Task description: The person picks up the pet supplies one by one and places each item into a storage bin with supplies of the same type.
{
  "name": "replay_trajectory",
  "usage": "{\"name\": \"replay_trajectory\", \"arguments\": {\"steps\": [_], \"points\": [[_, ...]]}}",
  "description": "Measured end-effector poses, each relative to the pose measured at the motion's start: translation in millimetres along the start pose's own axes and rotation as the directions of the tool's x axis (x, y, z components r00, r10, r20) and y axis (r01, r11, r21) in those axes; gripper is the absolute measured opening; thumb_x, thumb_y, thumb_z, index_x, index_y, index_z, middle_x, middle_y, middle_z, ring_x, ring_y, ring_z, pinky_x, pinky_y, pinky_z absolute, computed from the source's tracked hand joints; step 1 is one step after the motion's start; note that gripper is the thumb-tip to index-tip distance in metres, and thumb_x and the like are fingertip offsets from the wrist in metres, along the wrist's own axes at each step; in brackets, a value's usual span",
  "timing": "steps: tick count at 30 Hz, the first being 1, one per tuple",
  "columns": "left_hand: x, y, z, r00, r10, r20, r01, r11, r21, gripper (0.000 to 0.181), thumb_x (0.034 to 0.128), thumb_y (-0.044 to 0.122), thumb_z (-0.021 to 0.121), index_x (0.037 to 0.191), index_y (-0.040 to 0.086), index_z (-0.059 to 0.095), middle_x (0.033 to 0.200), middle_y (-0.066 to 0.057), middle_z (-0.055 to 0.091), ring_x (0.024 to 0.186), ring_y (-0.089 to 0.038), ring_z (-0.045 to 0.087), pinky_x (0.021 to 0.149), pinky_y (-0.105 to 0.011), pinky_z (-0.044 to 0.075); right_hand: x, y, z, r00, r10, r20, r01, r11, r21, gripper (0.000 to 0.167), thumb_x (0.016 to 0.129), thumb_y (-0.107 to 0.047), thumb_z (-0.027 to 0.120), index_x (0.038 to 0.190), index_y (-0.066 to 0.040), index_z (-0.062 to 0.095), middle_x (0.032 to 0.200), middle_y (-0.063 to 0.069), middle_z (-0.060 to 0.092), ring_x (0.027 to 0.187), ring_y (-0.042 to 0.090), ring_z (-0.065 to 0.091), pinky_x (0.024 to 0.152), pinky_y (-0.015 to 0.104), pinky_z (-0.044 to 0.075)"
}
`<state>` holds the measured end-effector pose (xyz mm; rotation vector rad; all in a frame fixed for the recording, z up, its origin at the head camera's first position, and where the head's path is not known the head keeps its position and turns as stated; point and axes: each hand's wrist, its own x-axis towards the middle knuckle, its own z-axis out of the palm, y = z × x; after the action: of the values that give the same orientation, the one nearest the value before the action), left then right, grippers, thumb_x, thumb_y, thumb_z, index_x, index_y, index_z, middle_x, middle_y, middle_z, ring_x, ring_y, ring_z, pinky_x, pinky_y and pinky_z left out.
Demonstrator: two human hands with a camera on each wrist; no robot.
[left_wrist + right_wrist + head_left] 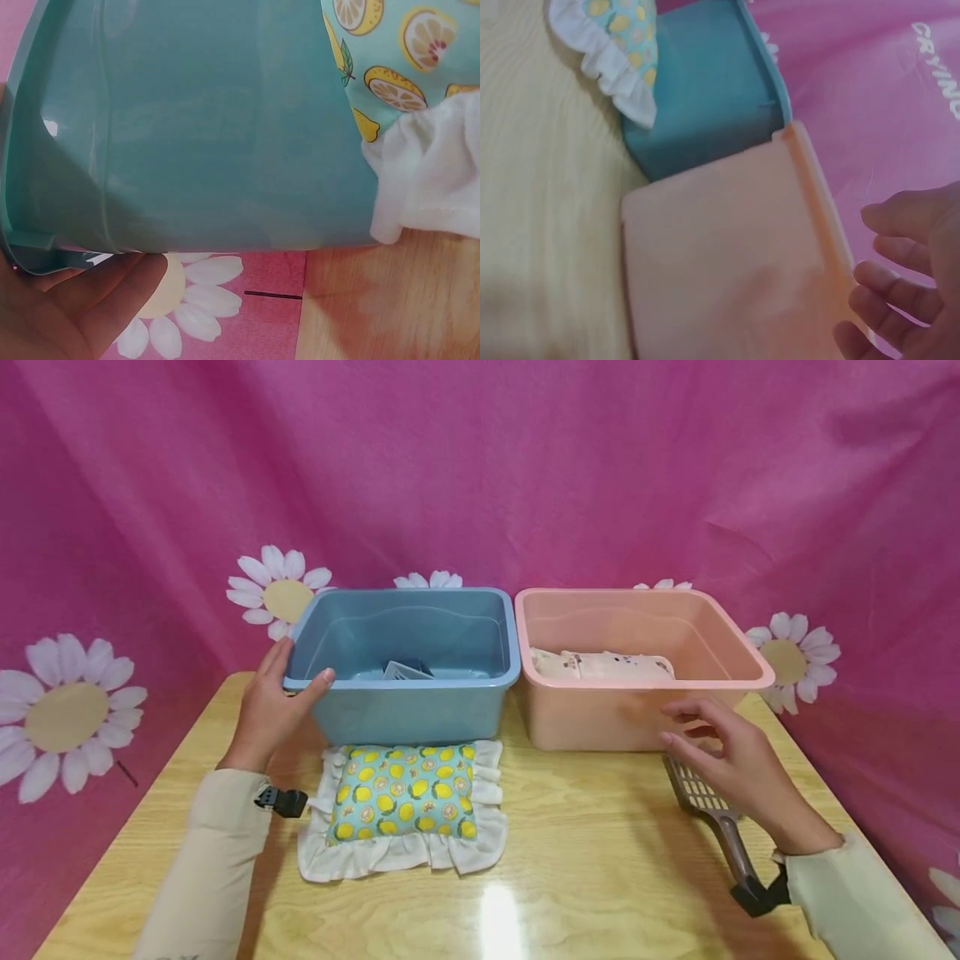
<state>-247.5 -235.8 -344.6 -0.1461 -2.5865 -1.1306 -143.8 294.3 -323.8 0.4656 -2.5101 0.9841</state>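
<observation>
Left hand spans the front left corner of the blue bin, thumb spread at the rim, fingers fairly straight along the outer side. Right hand is well to the right of the blue bin, grasping nothing, fingers loosely bent, thumb apart from the forefinger; it hangs above the scoop.

The blue bin stands upright on the wood-grain table, smooth and glossy, with a rounded rim. The scoop, brown with a slotted head, lies right of the blue bin and nearer the person, handle towards the person.

Contents of the blue bin: a pale slotted piece and something dark. The pink bin, just right of the blue bin, contains a cream printed item. A lemon-print pillow with white frill lies just in front of the blue bin.

The blue bin's front wall conceals part of its contents, which cannot be identified. The right hand covers part of the scoop's head; a black wrist device obscures its handle end.
</observation>
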Motion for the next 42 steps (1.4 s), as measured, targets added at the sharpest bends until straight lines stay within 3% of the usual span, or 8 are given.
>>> {"name": "replay_trajectory", "arguments": {"steps": [5,16,23,29,33,42], "points": [[0.8,0.8,-0.3,1.000,0.008,-0.001,-0.008,1.000,0.007,0.087,0.0889,0.052,0.061,0.156,0.016,0.018,0.160,-0.008,0.018,0.138,-0.043,0.029,0.096,-0.069,0.037,-18.2,15.5,-3.3,0.998,0.062,-0.028,-0.062,0.998,0.000,0.033,0.084,-0.005,0.074,0.115,-0.008,0.064,0.106,-0.008,0.062,0.095,-0.006,0.056,0.079,0.007,0.046],[-1.9,-0.7,0.5,1.000,-0.012,0.006,0.012,1.000,-0.005,0.088,0.0881,0.054,0.061,0.156,0.018,0.017,0.160,-0.007,0.017,0.138,-0.042,0.029,0.095,-0.068,0.039,-47.0,31.5,-5.7,0.995,0.091,-0.044,-0.093,0.995,-0.037,0.033,0.085,-0.006,0.073,0.117,-0.006,0.064,0.105,-0.015,0.060,0.095,-0.005,0.053,0.078,0.004,0.042],[-1.3,1.5,-1.1,1.000,-0.011,0.003,0.011,1.000,-0.009,0.088,0.0884,0.054,0.061,0.156,0.018,0.016,0.160,-0.007,0.016,0.139,-0.042,0.027,0.095,-0.069,0.037,-62.5,41.9,-9.1,0.984,0.167,-0.058,-0.170,0.984,-0.048,0.030,0.087,-0.011,0.072,0.117,-0.008,0.064,0.108,0.001,0.064,0.095,-0.006,0.053,0.075,0.004,0.043],[-0.6,2.1,-1.6,1.000,-0.025,0.009,0.025,1.000,-0.008,0.089,0.0883,0.055,0.060,0.156,0.017,0.016,0.161,-0.007,0.015,0.139,-0.042,0.027,0.095,-0.068,0.037,-74.4,49.2,-11.6,0.975,0.215,-0.060,-0.218,0.975,-0.045,0.030,0.089,-0.014,0.071,0.117,-0.006,0.064,0.106,-0.020,0.058,0.094,-0.011,0.052,0.073,0.005,0.045],[-0.6,1.4,-0.4,1.000,-0.019,0.008,0.019,1.000,-0.011,0.089,0.0881,0.055,0.060,0.156,0.016,0.017,0.161,-0.006,0.016,0.139,-0.042,0.028,0.096,-0.068,0.038,-79.4,51.8,-11.2,0.968,0.243,-0.069,-0.246,0.969,-0.032,0.030,0.089,-0.015,0.070,0.117,-0.005,0.064,0.105,-0.025,0.057,0.093,-0.009,0.053,0.072,0.004,0.045],[-1.6,1.2,-1.0,1.000,-0.012,0.004,0.012,1.000,-0.011,0.089,0.0885,0.054,0.060,0.156,0.016,0.017,0.160,-0.007,0.016,0.139,-0.042,0.027,0.097,-0.069,0.036,-89.4,59.4,-8.5,0.951,0.301,-0.063,-0.304,0.952,-0.034,0.032,0.090,-0.020,0.070,0.117,-0.005,0.063,0.105,-0.012,0.062,0.094,-0.006,0.053,0.071,0.006,0.046]]}}
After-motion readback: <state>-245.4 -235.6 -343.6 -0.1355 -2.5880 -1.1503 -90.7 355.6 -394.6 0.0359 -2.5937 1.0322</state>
